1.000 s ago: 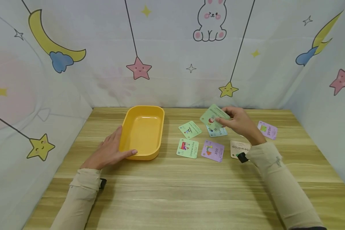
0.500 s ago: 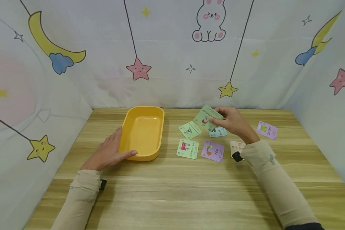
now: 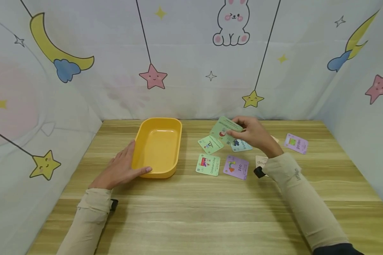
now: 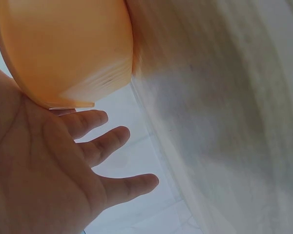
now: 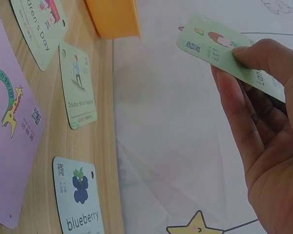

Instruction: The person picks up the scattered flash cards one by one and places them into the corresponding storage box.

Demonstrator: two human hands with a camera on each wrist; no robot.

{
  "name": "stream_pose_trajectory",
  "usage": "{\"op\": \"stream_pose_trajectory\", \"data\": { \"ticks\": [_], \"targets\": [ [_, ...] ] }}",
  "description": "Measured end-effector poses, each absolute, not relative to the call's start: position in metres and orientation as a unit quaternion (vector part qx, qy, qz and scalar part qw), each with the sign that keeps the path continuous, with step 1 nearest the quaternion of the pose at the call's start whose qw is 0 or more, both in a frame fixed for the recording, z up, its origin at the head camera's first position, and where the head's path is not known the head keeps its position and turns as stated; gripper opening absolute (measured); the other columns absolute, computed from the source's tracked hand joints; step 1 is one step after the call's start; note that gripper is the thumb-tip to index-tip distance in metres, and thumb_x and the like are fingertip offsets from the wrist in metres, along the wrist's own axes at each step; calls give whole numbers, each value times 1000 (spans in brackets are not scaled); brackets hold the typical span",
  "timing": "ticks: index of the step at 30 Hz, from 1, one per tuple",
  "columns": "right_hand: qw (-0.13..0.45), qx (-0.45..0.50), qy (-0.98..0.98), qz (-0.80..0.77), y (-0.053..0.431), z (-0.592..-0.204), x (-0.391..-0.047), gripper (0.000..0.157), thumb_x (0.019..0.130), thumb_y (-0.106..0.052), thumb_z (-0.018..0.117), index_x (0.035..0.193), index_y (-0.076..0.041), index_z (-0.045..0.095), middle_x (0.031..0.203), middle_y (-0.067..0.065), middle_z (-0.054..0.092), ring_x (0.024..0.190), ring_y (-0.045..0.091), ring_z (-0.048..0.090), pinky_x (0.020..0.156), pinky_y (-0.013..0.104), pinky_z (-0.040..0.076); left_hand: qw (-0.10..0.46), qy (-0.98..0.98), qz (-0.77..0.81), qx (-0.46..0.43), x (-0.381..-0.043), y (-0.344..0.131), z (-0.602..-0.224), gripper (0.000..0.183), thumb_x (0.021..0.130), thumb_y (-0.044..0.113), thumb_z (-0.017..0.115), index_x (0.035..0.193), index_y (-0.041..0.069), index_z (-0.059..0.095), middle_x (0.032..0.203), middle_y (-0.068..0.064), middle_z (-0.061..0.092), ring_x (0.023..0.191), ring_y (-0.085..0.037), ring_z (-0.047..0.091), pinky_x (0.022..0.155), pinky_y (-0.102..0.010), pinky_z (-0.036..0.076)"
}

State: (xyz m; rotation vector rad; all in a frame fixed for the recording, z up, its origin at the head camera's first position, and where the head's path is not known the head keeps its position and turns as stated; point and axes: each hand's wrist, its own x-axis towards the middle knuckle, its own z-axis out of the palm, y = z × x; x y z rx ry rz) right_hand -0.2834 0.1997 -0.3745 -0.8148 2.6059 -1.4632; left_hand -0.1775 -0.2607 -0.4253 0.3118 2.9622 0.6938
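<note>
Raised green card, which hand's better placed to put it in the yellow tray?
Probably the right hand: it pinches the green card, whereas the left hand touches the yellow tray and holds no card.

Wood-grain tabletop [image 3: 191, 219] spreading wide at six o'clock, white cloth backdrop [image 3: 185, 39] climbing at twelve! Up at one, a printed rabbit [image 3: 232, 26] winks; yellow crescent moon [image 3: 42, 37] at ten, pink star [image 3: 379, 88] near three, light soft.

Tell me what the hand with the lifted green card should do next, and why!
Perhaps the right hand should carry the green card leftward over the yellow tub: the card is pinched above the table, the tub stands open with nothing in it, and the left hand touches it.
</note>
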Motion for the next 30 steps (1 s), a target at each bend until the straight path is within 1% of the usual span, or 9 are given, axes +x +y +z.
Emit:
{"op": "stream_pose_trajectory", "data": {
  "ticks": [4, 6, 12, 19, 22, 25, 30],
  "targets": [
    [15, -268, 841, -470, 195, -375, -284, 17, 94, -18, 75, 103, -5, 69, 97, 11, 69, 77, 22, 66, 64, 30, 57, 44, 968, 227, 101, -178, -261, -427, 118, 88, 71, 61, 164, 9, -3, 169, -21, 11, 150, -48, 21, 114, -73, 20],
    [14, -265, 842, -470, 191, -374, -283, 17, 94, -19, 75, 103, -6, 69, 96, 10, 69, 76, 21, 65, 63, 28, 55, 43, 968, 226, 101, -179, -262, -427, 118, 88, 71, 61, 164, 8, -2, 169, -21, 12, 150, -48, 21, 114, -73, 21],
    [19, -256, 842, -474, 182, -373, -283, 20, 94, -23, 76, 105, -8, 70, 99, 8, 69, 80, 22, 64, 64, 27, 53, 43, 968, 224, 101, -178, -261, -426, 118, 88, 71, 61, 163, 7, -3, 168, -23, 13, 150, -49, 22, 112, -74, 22],
    [21, -268, 835, -480, 169, -372, -286, 19, 93, -22, 76, 105, -9, 70, 99, 7, 70, 76, 20, 62, 57, 26, 49, 43, 969, 221, 99, -178, -259, -424, 119, 88, 71, 61, 163, 6, -4, 167, -26, 14, 149, -50, 22, 110, -76, 23],
    [23, -272, 833, -482, 164, -372, -286, 18, 93, -20, 77, 106, -9, 71, 100, 7, 70, 77, 20, 62, 58, 26, 50, 42, 969, 223, 102, -179, -260, -425, 119, 88, 70, 62, 163, 5, -4, 166, -27, 14, 148, -51, 22, 110, -76, 22],
    [24, -278, 830, -483, 161, -371, -287, 18, 93, -20, 77, 106, -9, 71, 101, 7, 70, 79, 21, 64, 62, 28, 53, 47, 969, 222, 100, -180, -261, -426, 120, 88, 71, 61, 162, 4, -4, 167, -26, 12, 149, -51, 20, 111, -76, 20],
    [28, -290, 827, -481, 156, -369, -288, 17, 93, -22, 76, 104, -10, 71, 99, 7, 70, 80, 22, 65, 64, 30, 55, 57, 970, 216, 95, -180, -261, -425, 121, 88, 73, 60, 162, 4, -6, 167, -26, 11, 149, -52, 20, 111, -77, 19]
  ]
}}
